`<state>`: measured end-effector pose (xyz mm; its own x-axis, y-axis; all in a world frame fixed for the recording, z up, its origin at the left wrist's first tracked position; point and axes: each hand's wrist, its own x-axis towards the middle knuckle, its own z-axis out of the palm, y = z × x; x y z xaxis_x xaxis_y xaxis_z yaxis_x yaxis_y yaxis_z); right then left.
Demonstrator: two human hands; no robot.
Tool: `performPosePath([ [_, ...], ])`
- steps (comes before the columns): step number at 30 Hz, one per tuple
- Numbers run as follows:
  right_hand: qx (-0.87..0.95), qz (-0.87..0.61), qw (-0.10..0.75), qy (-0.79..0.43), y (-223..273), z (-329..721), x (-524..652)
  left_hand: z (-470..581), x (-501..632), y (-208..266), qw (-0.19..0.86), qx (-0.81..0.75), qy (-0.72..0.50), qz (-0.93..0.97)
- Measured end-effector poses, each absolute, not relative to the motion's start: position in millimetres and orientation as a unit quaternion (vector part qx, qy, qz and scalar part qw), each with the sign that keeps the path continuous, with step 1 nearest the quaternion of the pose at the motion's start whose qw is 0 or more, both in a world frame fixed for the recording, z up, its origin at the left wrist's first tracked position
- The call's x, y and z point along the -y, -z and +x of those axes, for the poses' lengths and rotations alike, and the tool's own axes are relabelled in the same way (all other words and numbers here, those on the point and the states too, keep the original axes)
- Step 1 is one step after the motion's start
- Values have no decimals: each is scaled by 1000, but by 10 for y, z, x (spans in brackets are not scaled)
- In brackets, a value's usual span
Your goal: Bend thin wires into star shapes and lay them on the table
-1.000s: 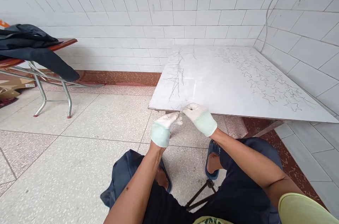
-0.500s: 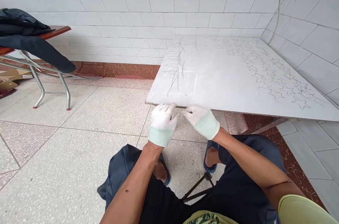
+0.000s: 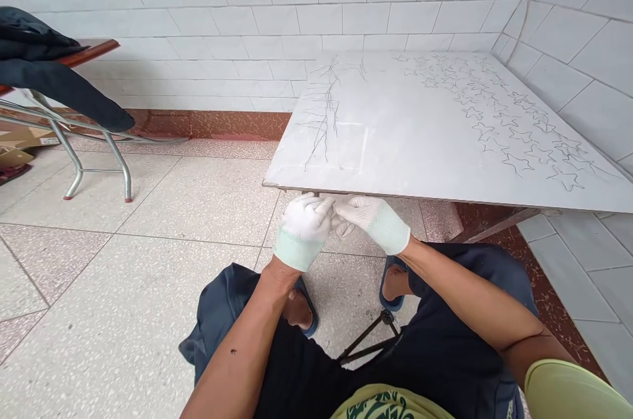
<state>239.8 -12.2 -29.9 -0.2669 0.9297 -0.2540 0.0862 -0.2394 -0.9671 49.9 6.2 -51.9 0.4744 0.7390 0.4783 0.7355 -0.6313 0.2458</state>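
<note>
Both my hands wear white knit gloves with pale green cuffs and meet just in front of the white tabletop's (image 3: 410,148) near edge. My left hand (image 3: 304,226) is closed, its thumb and fingers pinched together. Against its fingertips, my right hand (image 3: 373,218) pinches too, with its lower fingers curled underneath. What they grip is a thin dark wire, mostly hidden by the gloves now. On the table's left part lie several loose wire lengths (image 3: 326,132), some forked or crossing. Many wire star outlines (image 3: 517,135) spread over the right part.
Tiled walls (image 3: 341,20) border the table behind and on the right. Dark clothing (image 3: 64,86) hangs over a red-topped folding table (image 3: 96,53) at far left, with cardboard (image 3: 22,142) beyond it. Below my hands are my slippered feet and a dark stand leg (image 3: 366,336).
My hands have come together, fingertips now touching, where a small gap showed before. The bit of wire that hung between them no longer shows clearly. The view has shifted slightly.
</note>
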Motion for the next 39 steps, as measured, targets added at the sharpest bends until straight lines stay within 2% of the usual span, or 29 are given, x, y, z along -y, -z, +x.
performPosePath([
  [3,525,-506,337,-596,280,2450,145,499,-35,489,72,-476,-266,835],
  [8,622,-613,286,-394,222,2538,213,505,-28,422,162,-509,-143,833],
  [13,586,-584,290,-481,265,2575,205,517,-31,424,68,-500,-52,862],
  [17,603,-561,291,-487,294,2664,176,486,22,408,-3,-467,-53,883],
  [28,614,-560,248,-498,16,2710,143,544,13,405,-34,-441,-154,883],
  [32,623,-544,251,-503,-5,2691,156,594,1,355,-66,-393,-125,909],
  [36,624,-555,249,-491,32,2667,175,610,14,290,-77,-396,-86,911],
  [39,619,-560,277,-476,63,2635,204,617,46,273,-66,-415,-67,905],
])
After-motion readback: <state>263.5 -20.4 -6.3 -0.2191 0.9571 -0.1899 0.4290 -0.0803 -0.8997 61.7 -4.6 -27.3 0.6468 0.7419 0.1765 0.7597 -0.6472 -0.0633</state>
